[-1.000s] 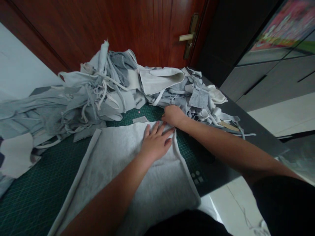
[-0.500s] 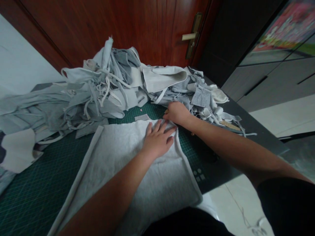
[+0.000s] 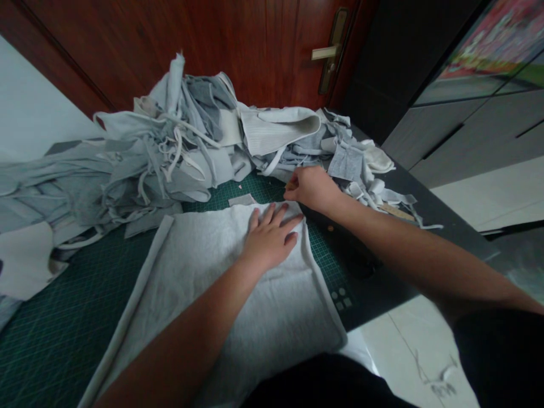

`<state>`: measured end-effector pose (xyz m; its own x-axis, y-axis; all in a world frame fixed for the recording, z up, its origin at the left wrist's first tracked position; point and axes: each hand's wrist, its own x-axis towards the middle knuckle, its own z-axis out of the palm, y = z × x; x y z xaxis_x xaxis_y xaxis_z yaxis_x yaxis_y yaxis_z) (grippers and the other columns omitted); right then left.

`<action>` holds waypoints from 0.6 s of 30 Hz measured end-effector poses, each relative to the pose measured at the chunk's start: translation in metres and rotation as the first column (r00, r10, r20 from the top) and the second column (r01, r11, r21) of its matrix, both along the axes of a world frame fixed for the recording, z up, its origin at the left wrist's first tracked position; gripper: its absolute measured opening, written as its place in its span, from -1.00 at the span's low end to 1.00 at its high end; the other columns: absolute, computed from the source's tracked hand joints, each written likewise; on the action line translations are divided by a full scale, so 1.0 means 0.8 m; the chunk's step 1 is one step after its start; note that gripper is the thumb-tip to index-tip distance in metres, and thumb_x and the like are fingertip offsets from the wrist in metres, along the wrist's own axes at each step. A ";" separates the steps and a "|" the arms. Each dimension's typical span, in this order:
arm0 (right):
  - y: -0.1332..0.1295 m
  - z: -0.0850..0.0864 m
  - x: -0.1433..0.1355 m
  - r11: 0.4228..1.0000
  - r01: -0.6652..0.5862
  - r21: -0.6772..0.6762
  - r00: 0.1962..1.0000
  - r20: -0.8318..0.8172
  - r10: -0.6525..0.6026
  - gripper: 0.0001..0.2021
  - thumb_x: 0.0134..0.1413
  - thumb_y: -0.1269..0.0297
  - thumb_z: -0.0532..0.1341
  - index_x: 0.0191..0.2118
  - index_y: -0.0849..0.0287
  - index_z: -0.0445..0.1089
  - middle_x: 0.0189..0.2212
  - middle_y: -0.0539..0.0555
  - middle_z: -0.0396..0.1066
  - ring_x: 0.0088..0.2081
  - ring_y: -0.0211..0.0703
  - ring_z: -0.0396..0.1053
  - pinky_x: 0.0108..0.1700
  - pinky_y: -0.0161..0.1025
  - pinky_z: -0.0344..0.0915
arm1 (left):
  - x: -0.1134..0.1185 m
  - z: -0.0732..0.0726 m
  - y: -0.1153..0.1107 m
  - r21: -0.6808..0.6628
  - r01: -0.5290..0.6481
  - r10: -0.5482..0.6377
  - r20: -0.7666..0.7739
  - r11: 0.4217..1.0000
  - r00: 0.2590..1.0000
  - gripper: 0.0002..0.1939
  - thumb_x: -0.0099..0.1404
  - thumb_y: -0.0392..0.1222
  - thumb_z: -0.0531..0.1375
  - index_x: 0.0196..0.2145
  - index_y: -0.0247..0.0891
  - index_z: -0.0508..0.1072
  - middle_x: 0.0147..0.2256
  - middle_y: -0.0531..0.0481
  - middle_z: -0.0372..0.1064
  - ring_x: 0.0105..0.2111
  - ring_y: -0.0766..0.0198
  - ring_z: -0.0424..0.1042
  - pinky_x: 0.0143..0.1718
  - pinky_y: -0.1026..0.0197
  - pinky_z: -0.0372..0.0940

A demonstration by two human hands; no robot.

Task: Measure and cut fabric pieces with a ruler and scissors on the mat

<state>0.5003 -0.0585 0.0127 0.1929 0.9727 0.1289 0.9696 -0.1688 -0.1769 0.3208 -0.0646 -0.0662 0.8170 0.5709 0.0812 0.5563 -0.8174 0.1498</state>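
The grey cloth (image 3: 182,260) lay flat on the near middle of the green mat (image 3: 76,300), its left and right edges thick like rolled hems. The left hand (image 3: 270,238) rested palm down near its far right corner, fingers spread. The right hand (image 3: 312,187) was at that corner, fingers curled inward; whether they pinched the edge could not be told.

The mat bore a fine printed grid and, at its right, pale printed circles and squares (image 3: 342,299). Just beyond the cloth's far edge lay a small grey scrap (image 3: 242,200). A heap (image 3: 140,164) of grey and off-white fabric pieces ran from left to right across the far side of the dark table (image 3: 457,232), a ribbed band (image 3: 276,133) on top.

Behind it stood a red-brown door (image 3: 204,39) with a brass-coloured handle (image 3: 325,53), a pale wall (image 3: 34,107) to the left. At right were grey cabinets (image 3: 488,133) beneath a colourful, blurred panel (image 3: 493,48), and light floor tiles (image 3: 403,334). Dark marks (image 3: 443,390) low on the right were too blurred to read.
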 end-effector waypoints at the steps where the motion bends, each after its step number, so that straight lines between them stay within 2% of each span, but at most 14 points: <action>1: 0.000 -0.002 0.001 1.000 -0.002 0.009 1.000 -0.004 0.002 -0.70 0.08 0.18 0.33 -0.15 0.29 0.62 -0.25 0.24 0.65 -0.18 0.05 0.59 -0.23 -0.25 0.36 | 0.000 0.000 0.000 0.002 0.001 -0.001 0.000 1.000 1.000 -0.47 0.53 0.07 0.01 0.41 0.23 0.17 0.48 0.05 0.00 0.48 -0.12 -0.08 0.43 -0.38 -0.19; 6: -0.001 -0.008 0.005 0.999 -0.019 0.043 1.000 -0.009 0.019 -0.72 0.08 0.20 0.32 -0.18 0.31 0.60 -0.27 0.24 0.64 -0.21 0.05 0.58 -0.24 -0.24 0.34 | 0.001 0.001 0.000 0.000 -0.006 0.006 -0.006 1.000 1.000 -0.47 0.53 0.06 0.02 0.40 0.23 0.18 0.48 0.05 0.00 0.49 -0.11 -0.09 0.43 -0.38 -0.20; 10: -0.005 -0.004 -0.004 0.992 -0.089 0.087 0.996 -0.009 0.090 -0.70 0.07 0.24 0.33 -0.12 0.34 0.57 -0.18 0.27 0.61 -0.16 0.05 0.55 -0.17 -0.21 0.35 | 0.002 -0.001 0.001 -0.005 -0.004 0.004 0.004 1.000 1.000 -0.49 0.53 0.06 0.02 0.39 0.23 0.21 0.47 0.04 0.01 0.48 -0.12 -0.08 0.42 -0.40 -0.20; 14: -0.017 0.019 -0.030 0.959 -0.207 0.192 0.978 0.033 0.205 -0.71 0.12 0.33 0.28 -0.06 0.37 0.51 -0.12 0.29 0.55 -0.16 0.04 0.52 -0.14 -0.18 0.35 | 0.002 -0.001 0.001 0.014 0.001 -0.002 0.020 1.000 1.000 -0.51 0.53 0.04 0.03 0.36 0.16 0.28 0.39 -0.04 0.20 0.43 -0.13 0.06 0.41 -0.40 -0.17; 18: -0.038 0.060 -0.057 0.895 -0.307 0.324 0.951 0.092 0.294 -0.75 0.17 0.37 0.22 -0.06 0.35 0.48 -0.11 0.26 0.50 -0.13 0.03 0.50 -0.13 -0.16 0.34 | 0.001 -0.003 0.001 0.036 -0.002 0.000 0.040 0.999 0.999 -0.52 0.50 0.04 0.08 0.33 0.11 0.32 0.30 -0.09 0.32 0.37 -0.12 0.18 0.41 -0.40 -0.13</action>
